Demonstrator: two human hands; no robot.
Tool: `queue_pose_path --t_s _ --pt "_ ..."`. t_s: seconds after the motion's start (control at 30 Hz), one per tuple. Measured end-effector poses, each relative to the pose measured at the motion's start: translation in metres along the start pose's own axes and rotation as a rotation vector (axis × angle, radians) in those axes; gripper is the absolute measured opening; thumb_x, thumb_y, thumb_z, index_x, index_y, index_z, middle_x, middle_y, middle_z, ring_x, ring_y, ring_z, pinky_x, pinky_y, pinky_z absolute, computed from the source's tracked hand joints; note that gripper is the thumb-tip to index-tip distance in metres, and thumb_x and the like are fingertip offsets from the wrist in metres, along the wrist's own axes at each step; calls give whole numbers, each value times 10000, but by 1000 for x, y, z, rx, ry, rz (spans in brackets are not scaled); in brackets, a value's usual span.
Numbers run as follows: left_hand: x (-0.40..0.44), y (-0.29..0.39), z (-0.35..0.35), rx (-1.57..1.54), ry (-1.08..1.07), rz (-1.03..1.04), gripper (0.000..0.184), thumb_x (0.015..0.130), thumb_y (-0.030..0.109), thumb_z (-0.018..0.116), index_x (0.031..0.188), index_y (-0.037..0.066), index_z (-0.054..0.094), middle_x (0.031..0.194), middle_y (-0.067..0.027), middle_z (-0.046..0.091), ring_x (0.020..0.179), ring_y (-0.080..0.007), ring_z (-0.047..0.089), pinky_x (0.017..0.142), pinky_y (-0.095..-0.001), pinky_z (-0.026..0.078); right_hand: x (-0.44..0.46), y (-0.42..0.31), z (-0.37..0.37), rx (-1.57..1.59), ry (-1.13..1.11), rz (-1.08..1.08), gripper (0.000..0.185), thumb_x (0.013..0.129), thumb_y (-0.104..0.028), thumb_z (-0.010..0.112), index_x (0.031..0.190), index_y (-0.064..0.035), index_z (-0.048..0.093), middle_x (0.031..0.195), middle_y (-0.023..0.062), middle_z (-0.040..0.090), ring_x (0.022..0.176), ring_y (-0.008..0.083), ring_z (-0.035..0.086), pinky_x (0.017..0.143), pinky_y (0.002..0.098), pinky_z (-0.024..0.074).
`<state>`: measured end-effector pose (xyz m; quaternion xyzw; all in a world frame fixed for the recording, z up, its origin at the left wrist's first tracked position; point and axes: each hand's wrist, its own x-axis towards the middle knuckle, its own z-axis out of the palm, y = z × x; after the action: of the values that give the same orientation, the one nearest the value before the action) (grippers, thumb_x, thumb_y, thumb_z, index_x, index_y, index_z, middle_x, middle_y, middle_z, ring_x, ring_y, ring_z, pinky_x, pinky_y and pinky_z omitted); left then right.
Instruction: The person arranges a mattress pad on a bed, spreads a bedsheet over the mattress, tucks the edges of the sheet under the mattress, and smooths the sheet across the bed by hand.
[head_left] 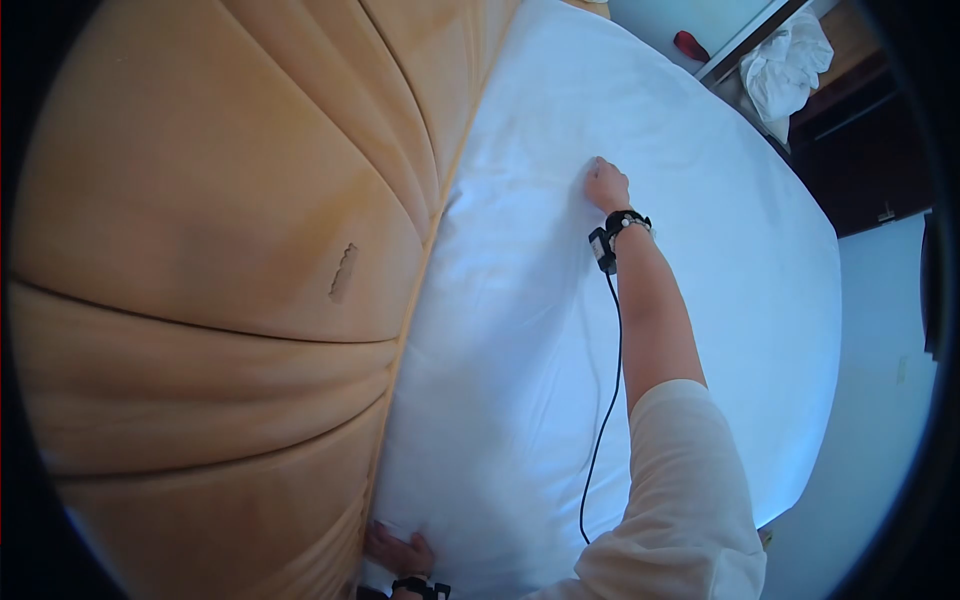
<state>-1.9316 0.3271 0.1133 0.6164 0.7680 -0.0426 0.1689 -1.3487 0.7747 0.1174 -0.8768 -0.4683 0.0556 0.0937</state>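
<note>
White sheet point(740, 300) spans the bed, lying mostly smooth with shallow creases, its near side running right up against the tan headboard point(200, 200), whose padding probably holds that edge in. Past the far corner stands a dark cabinet point(850, 170), with a crumpled white cloth point(785, 70) heaped beside it, seemingly just set aside. The right arm, in a pale sleeve point(690, 480), stretches well out over the bed, likely for reach. Its hand point(606, 185) rests on the sheet, fingers curled in; whether cloth is pinched under them cannot be told. The left hand point(400, 552) lies low by the headboard seam, perhaps to steady the sheet there; its fingertips are too unclear to tell their grip. A black cable point(617, 350) trails from the right wrist unit point(602, 250), slack enough to allow the reach.
</note>
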Motion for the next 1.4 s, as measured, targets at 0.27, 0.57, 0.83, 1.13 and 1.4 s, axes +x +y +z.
queue_pose_path --t_s 0.27,0.57,0.83,1.13,1.4 --pt "-40 -30 21 42 45 27 792 689 343 508 1326 -57 261 1350 -298 288 1248 -471 255 1014 -622 161 5 -5 -2 116 -116 197 461 887 -321 452 1343 -340 385 1337 105 427 1232 319 426 987 505 338" --pt "-50 -25 -16 -37 -106 -55 784 774 320 598 1361 -25 208 1406 -238 222 1290 -399 180 1033 -600 110 23 23 22 314 -238 41 373 852 -218 497 1223 -254 506 1151 77 541 1070 252 527 906 390 396" --pt "-32 -23 -28 91 -75 -32 800 762 324 597 1364 -21 198 1383 -242 246 1279 -405 190 1020 -617 118 5 11 8 879 -94 28 455 791 -111 590 1241 -131 526 866 23 569 799 150 540 748 251 438" --pt "-51 -9 -63 251 5 -46 705 754 316 635 1309 -15 354 1287 -248 410 1191 -367 365 978 -554 273 -12 -30 -30 -146 180 -67 487 924 -394 387 1323 -124 457 1293 154 462 1231 358 384 1023 459 300" --pt "-68 20 -63 90 125 64 717 808 432 387 1340 -34 266 1312 -285 334 1198 -457 319 989 -606 205 -113 -86 -104 887 -676 -679 478 988 -339 357 1326 -6 413 1290 102 513 1212 180 441 1061 304 290"
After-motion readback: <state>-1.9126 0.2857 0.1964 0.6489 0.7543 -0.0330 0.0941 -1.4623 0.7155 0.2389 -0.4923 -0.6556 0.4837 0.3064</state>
